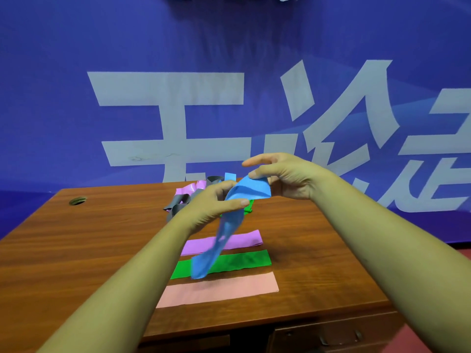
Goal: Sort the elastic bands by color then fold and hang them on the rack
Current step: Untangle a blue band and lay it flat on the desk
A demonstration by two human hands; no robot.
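Wooden desk (76,250) carries three flat strips in parallel rows: purple band (244,240), green band (242,262), pink band (219,289) nearest. Tangled heap of bands (183,200) lies near the far edge.

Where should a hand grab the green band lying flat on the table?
Pinch the green band at its right end, coming from above and the right. It lies flat on the table, so a short edge likely has to be lifted first, and the blue band hangs over its left end.
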